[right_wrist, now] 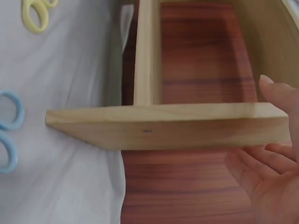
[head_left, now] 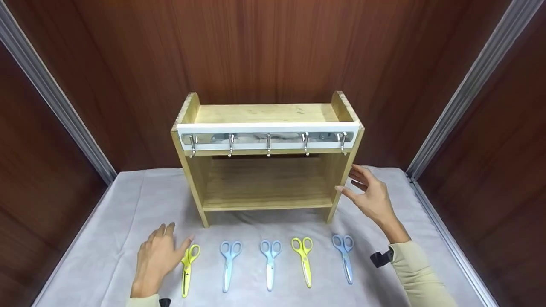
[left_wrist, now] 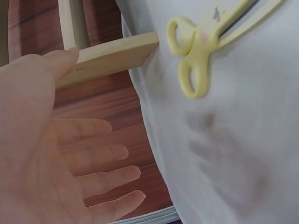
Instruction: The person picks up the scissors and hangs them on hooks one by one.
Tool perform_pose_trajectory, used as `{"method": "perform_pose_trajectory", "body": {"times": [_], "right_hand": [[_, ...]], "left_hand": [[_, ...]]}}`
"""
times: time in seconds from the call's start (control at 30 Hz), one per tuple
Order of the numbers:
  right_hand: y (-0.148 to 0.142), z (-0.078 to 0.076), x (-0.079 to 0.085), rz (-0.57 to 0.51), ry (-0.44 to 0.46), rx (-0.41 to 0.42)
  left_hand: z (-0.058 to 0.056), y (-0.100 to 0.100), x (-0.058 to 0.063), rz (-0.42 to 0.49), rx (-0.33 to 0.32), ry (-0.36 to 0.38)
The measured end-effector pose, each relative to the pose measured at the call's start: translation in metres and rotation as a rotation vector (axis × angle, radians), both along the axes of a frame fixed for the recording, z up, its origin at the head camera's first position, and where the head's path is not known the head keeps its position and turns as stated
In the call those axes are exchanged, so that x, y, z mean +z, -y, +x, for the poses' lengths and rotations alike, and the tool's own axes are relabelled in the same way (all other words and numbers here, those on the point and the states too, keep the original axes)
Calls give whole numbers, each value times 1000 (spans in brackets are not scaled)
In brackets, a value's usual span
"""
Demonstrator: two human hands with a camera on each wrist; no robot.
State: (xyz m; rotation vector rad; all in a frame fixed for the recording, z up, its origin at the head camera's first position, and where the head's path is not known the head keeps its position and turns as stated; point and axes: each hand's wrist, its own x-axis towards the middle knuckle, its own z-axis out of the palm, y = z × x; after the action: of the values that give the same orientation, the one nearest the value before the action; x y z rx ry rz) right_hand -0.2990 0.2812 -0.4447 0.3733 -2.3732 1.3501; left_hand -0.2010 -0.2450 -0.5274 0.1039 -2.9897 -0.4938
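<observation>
A wooden shelf (head_left: pixel 268 204) stands at the middle of the table, a white rail (head_left: pixel 249 127) with several metal hooks (head_left: pixel 268 145) across its front. By its right side panel (right_wrist: pixel 205 133) is my right hand (head_left: pixel 373 198), thumb at the front edge and fingers on the outer side, spread apart. My left hand (head_left: pixel 155 256) hovers over the cloth at the front left, fingers extended and holding nothing. In the head view its thumb overlaps a handle of the leftmost yellow scissors (head_left: pixel 186 273). The left wrist view shows that hand's palm (left_wrist: pixel 28 154) with the fingers apart.
Right of the yellow scissors lie light blue scissors (head_left: pixel 227 266), another light blue pair (head_left: pixel 270 264), a second yellow pair (head_left: pixel 304 260) and a blue pair (head_left: pixel 344 258), all in a row on the white cloth (head_left: pixel 140 200). Brown wood-grain panels (head_left: pixel 264 51) enclose the table.
</observation>
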Motion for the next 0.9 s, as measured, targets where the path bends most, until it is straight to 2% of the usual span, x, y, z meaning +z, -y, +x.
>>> {"method": "perform_pose_trajectory", "body": {"times": [0.23,0.57,0.73,0.9], "right_hand": [[9,0,3,-15,-11,-13],[20,1,-2,-103,-55,-51],[28,1,-1,-73,-107,-89],[31,0,-2,-14,-131,-155]], "left_hand": [[10,-9,-11,-3,34,89],[17,-25,-27,24,66,153],[19,-32,-30,26,74,172],[21,-39,-34,19,69,160]]}}
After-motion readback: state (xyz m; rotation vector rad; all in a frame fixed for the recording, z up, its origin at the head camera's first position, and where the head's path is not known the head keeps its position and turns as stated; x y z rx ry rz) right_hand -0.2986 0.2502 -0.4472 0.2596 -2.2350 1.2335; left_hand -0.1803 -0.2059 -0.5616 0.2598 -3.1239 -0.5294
